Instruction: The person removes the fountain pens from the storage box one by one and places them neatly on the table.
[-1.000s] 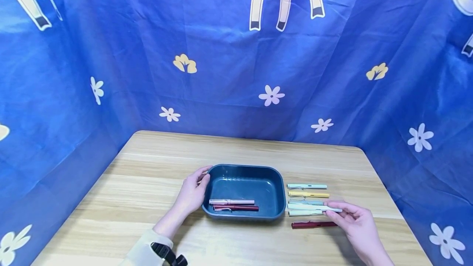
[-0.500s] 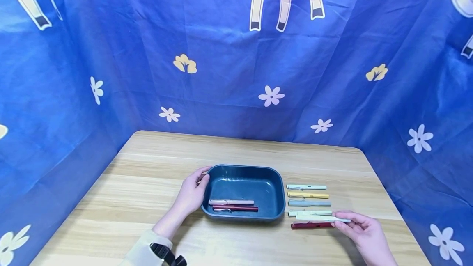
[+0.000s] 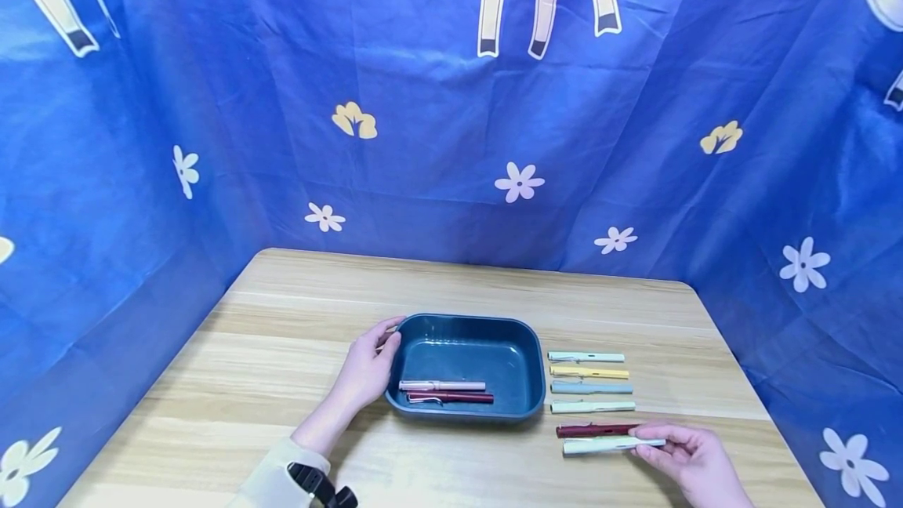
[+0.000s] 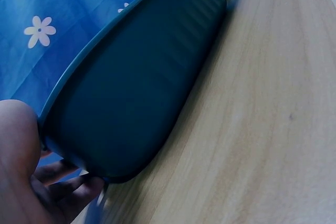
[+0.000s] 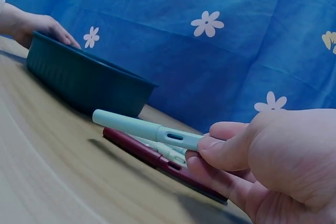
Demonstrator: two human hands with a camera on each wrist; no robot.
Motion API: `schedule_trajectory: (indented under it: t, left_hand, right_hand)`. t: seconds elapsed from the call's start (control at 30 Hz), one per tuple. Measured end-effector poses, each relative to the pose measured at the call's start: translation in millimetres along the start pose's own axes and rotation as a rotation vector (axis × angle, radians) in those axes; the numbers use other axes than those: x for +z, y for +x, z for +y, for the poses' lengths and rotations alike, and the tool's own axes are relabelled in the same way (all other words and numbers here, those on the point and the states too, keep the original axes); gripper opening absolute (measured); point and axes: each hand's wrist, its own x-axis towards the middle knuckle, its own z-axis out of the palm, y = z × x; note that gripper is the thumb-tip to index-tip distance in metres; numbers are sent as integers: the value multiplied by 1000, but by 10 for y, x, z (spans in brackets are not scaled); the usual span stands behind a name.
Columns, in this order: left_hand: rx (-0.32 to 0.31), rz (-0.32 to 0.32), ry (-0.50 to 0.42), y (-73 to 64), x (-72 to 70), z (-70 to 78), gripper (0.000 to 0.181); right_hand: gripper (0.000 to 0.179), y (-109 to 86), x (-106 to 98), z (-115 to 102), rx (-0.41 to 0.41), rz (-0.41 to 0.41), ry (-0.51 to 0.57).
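Pinching mint pen [image 3: 598, 445] in right hand [image 3: 691, 462], gripping tray [image 3: 473, 363] with left hand [image 3: 368, 367], liable to nudge maroon pen [image 3: 592, 430] if lowered close.

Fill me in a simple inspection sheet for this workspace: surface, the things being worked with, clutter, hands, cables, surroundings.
Surface: pale wood-grain table.
Job's things: dark teal box with a pink pen and a boxed dark red pen inside; right of it on the table, from far to near, a far pale green pen, yellow pen, blue-grey pen, nearer pale green pen and loose dark red pen.
Clutter: nothing seen.
Left hand: holds the box's left end.
Right hand: fingers pinch a held pale green pen near the loose dark red pen.
Cables: nothing seen.
Surroundings: blue cloth printed with white flowers, yellow shapes and animal legs.
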Motion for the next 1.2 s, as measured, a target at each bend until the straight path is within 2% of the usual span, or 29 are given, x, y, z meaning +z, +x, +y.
schedule_trajectory:
  t: [0.17,0.3,0.53,0.73,0.93,1.2]
  left_hand:
    - [-15,-14,1,1,-4,0,34]
    - [-15,-16,8,-2,-6,6,33]
    - [-7,-13,18,-10,-5,12,33]
    - [-2,-9,18,-14,-8,15,33]
    - [3,-7,15,-12,2,5,33]
    - [19,0,13,-11,15,9,33]
  right_hand:
    - [26,-6,-11,75,-13,-31,14]
    - [24,-2,-11,121,-27,-41,-16]
    - [19,7,-3,129,-38,-45,-186]
    - [15,55,-34,68,-14,-127,-316]
    - [11,118,-82,42,-41,-207,-470]
    - [8,136,-70,40,-112,-231,-525]
